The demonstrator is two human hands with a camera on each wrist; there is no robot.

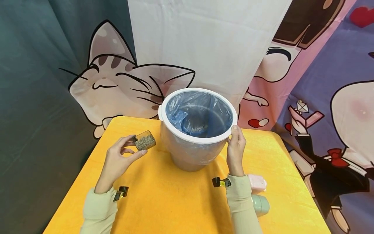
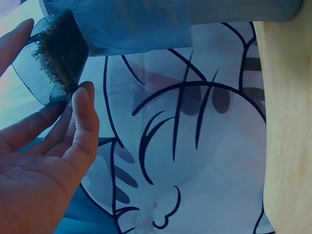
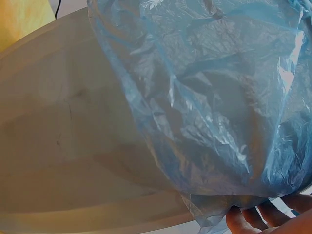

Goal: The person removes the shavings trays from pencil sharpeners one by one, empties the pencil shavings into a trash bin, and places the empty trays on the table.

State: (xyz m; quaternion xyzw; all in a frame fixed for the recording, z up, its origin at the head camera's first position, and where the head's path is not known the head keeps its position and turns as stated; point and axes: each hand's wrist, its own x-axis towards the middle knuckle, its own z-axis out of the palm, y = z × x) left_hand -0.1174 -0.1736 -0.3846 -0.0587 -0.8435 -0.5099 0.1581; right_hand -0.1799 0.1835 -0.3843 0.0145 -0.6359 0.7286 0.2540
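Note:
My left hand (image 1: pixel 118 159) pinches a small clear box (image 1: pixel 145 140) between thumb and fingers, to the left of the bin. Dark, crumbly or fuzzy material fills part of the box; its exact kind is unclear. In the left wrist view the box (image 2: pixel 53 58) is tilted, with the fingers around its edges. A trash bin (image 1: pixel 187 159) with a white rim stands on the table, lined with a thin blue plastic bag (image 1: pixel 178 118). At the bin's right side my right hand (image 1: pixel 236 149) grips the rim. Bag film (image 3: pixel 219 112) hangs over the bin's outside in the right wrist view.
On the yellow table (image 1: pixel 163 201), a pink object (image 1: pixel 257 182) and a pale green rounded one (image 1: pixel 261 204) lie beside the right forearm, partly hidden by the sleeve. Behind the table hangs a cartoon-printed cloth (image 1: pixel 204 42).

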